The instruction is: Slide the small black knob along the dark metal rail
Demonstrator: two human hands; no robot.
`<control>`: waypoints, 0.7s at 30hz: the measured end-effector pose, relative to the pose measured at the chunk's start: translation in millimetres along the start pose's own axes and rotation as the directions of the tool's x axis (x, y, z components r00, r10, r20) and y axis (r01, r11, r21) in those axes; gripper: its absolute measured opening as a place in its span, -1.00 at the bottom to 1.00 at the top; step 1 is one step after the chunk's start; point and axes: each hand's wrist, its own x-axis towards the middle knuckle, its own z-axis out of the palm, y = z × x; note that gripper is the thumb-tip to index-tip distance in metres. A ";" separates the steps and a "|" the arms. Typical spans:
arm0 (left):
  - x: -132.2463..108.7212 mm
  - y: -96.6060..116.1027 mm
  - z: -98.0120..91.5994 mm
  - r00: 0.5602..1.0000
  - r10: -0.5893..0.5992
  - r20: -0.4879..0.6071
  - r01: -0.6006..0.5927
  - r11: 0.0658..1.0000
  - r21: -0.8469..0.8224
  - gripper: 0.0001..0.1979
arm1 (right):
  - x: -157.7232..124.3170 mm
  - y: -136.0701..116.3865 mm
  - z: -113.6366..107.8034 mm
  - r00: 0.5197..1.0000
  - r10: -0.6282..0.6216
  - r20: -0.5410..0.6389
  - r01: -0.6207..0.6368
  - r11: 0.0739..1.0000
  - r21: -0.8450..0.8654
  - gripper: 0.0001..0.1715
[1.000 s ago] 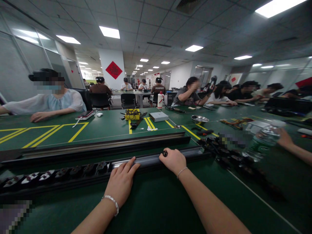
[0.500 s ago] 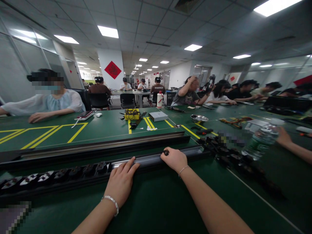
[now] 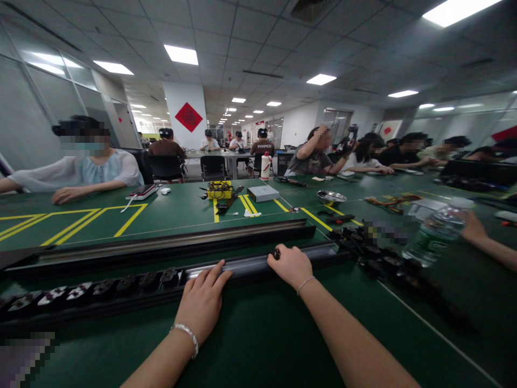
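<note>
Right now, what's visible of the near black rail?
The near black rail is a long channel lying on the table. A row of mostly dark modules fills its left part; rightward, its grey inside shines, looking metallic. The left hand rests on it; the right hand holds a small black part over it, contact unclear.

Pretty open-plan in here, kinda dim around the edges. The tiled ceiling (image 3: 254, 43) has bright rectangular light panels (image 3: 181, 54) running way back, plus a dark vent (image 3: 310, 9) up top. Glass partitions (image 3: 24, 99) line the left side, and a white pillar (image 3: 172, 98) wears a red diamond decoration (image 3: 188, 117). Black chairs (image 3: 213, 168) sit by a pale table (image 3: 231, 153) on a grayish floor (image 3: 194, 173). Up front it's a big green tabletop (image 3: 183, 200) with yellow lines (image 3: 131, 220) marked across parts of it.
</note>
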 end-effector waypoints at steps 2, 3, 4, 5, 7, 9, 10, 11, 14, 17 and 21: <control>-0.2 2.5 -0.9 1.000 -0.009 -0.018 0.009 1.000 0.006 -0.53 | 0.0 -0.3 1.2 1.000 0.005 -0.005 -0.005 1.000 -0.005 -0.55; 0.1 3.7 -1.2 1.000 -0.008 -0.027 0.008 1.000 0.009 -0.54 | 0.1 -0.4 1.9 1.000 0.008 -0.001 -0.008 1.000 -0.006 -0.55; 0.7 4.9 -1.1 0.999 -0.003 -0.037 0.004 1.000 0.011 -0.55 | 0.3 -0.5 2.6 1.000 0.011 0.007 -0.011 1.000 -0.004 -0.55; 1.9 6.2 -0.7 0.999 0.008 -0.047 -0.008 1.000 0.012 -0.55 | 0.5 -0.5 3.3 1.000 0.010 0.015 -0.010 1.000 0.000 -0.56; 6.0 9.8 1.4 0.997 0.045 -0.067 -0.044 0.999 0.014 -0.55 | 0.8 -0.5 4.4 1.000 0.005 0.024 -0.006 1.000 0.011 -0.56; 12.5 16.3 5.5 0.994 0.081 -0.079 -0.081 0.997 0.007 -0.54 | 0.5 -0.5 5.4 1.000 0.001 0.016 -0.001 1.000 0.021 -0.57; 16.5 20.9 8.0 0.993 0.088 -0.084 -0.089 0.996 -0.001 -0.53 | 0.2 -0.5 5.8 1.000 0.000 0.010 0.000 1.000 0.024 -0.57; 20.8 26.5 10.6 0.993 0.074 -0.093 -0.076 0.997 -0.015 -0.53 | -0.1 -0.4 6.2 1.000 -0.001 0.003 0.001 1.000 0.027 -0.57; 34.0 46.3 17.8 0.993 0.087 -0.078 -0.091 0.995 -0.051 -0.51 | -0.8 0.5 7.1 1.000 -0.012 -0.026 0.013 0.999 0.033 -0.56; 44.0 63.0 22.0 0.992 0.114 -0.060 -0.118 0.990 -0.078 -0.51 | -1.0 1.7 7.4 1.000 -0.028 -0.009 0.029 0.999 0.043 -0.54; 49.3 70.1 23.6 0.994 0.096 -0.050 -0.100 0.991 -0.089 -0.54 | -2.0 0.8 8.2 1.000 -0.027 -0.017 0.027 0.999 0.047 -0.55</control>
